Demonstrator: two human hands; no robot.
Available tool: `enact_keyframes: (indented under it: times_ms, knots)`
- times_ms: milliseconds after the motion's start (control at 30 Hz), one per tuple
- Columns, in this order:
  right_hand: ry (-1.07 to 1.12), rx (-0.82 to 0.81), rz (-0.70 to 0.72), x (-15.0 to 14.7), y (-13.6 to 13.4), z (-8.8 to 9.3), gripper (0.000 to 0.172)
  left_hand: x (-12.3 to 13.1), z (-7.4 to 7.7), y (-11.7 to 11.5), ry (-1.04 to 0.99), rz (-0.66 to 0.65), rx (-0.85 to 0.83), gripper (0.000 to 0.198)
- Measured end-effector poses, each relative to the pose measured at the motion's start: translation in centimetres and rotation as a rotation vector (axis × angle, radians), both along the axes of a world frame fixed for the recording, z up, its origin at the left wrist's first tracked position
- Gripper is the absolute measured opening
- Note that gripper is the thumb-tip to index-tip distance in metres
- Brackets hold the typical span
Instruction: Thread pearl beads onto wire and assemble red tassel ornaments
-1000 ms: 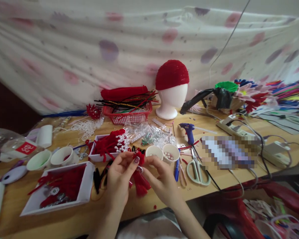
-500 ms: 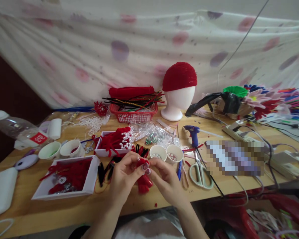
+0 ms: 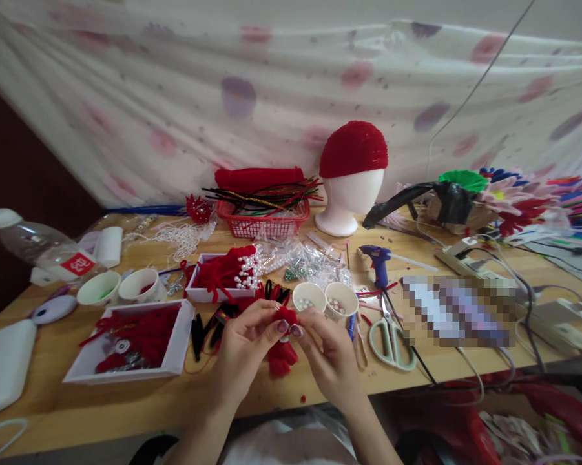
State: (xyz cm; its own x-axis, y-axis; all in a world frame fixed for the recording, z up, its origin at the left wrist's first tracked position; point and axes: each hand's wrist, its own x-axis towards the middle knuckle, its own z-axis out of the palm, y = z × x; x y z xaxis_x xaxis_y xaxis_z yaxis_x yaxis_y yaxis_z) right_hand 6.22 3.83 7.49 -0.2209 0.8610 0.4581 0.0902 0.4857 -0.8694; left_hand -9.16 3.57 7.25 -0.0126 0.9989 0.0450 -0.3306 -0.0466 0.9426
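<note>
Between my two hands, above the table's front part, is a small fuzzy red piece (image 3: 287,316), like bent chenille stem; its exact shape is partly covered by my fingers. My left hand (image 3: 252,336) pinches it from the left with thumb and forefinger. From the right, my right hand (image 3: 323,345) pinches the same piece, the thumbs nearly touching. Just below lies a bundle of red fuzzy pieces (image 3: 281,360) on the table. Beyond my hands stand a paper cup of white beads (image 3: 309,298) and a paper cup of pinkish beads (image 3: 341,300).
White boxes with red pieces (image 3: 187,349) and pearl-tipped stems (image 3: 223,274) lie left. Scissors (image 3: 392,342) and a blue glue gun (image 3: 378,261) lie right. Behind are a red basket (image 3: 264,223) and a foam head (image 3: 351,194) in a red cap. A bottle (image 3: 43,248) stands far left.
Both hands stay together on the red piece; the fingers have shifted slightly and more of the red shows above the thumbs. The whole view has moved a little.
</note>
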Motion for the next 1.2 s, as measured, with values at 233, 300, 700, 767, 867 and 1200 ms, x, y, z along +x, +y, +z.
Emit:
enact_keyframes:
  times_ms: [233, 300, 700, 767, 867, 1200]
  knots:
    - [-0.123, 0.216, -0.063, -0.3, -0.2, -0.2, 0.021, 0.0, 0.2, 0.0, 0.066, 0.073, 0.065, 0.008]
    - [-0.139, 0.216, -0.060, -0.4, -0.3, -0.2, 0.021, 0.2, 0.2, 0.0, 0.062, 0.081, 0.073, 0.008]
    - [-0.053, -0.059, 0.034, -1.3, -0.5, -0.9, 0.018, 0.4, 0.5, 0.5, -0.269, 0.142, -0.236, 0.037]
    - [-0.053, -0.101, 0.052, -1.5, -0.4, -1.1, 0.020, 0.2, 0.7, 0.6, -0.232, 0.127, -0.225, 0.036]
    - [0.034, -0.200, 0.089, -2.1, -0.3, -1.5, 0.016, 0.0, 0.6, 0.6, -0.152, 0.102, -0.184, 0.034]
    - [0.295, -0.331, 0.120, -2.8, -0.1, -1.8, 0.011, 0.4, 0.8, 1.3, -0.091, 0.172, -0.193, 0.042]
